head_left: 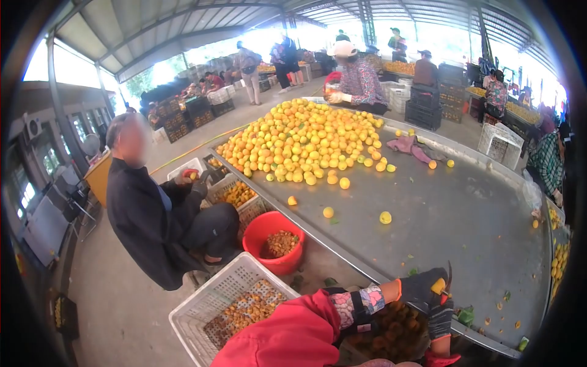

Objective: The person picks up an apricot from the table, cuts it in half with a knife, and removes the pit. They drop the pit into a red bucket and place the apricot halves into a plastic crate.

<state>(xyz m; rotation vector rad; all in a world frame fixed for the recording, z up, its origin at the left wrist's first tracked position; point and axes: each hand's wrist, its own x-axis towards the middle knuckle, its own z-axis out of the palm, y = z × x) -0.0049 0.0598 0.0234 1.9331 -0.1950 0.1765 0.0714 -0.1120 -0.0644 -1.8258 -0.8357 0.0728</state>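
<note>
My left hand (420,286), in a dark glove with an orange cuff, is closed around a yellow apricot (438,285) over the near edge of the metal table (452,214). My right hand (440,321), in a dark grey striped glove, is just below it and closed on a small tool with a thin, dark, curved blade (450,276). The blade rises beside the apricot; the gloved fingers hide most of the handle. Under my hands is a container of brownish pieces (394,330), partly hidden by my arm.
A big apricot pile (306,137) lies on the table's far side, with a mauve cloth (409,147) nearby. Left of me stand a white crate (189,312) and a red bucket (254,235) holding brownish pieces. A seated person (153,202) works beside them; others are behind.
</note>
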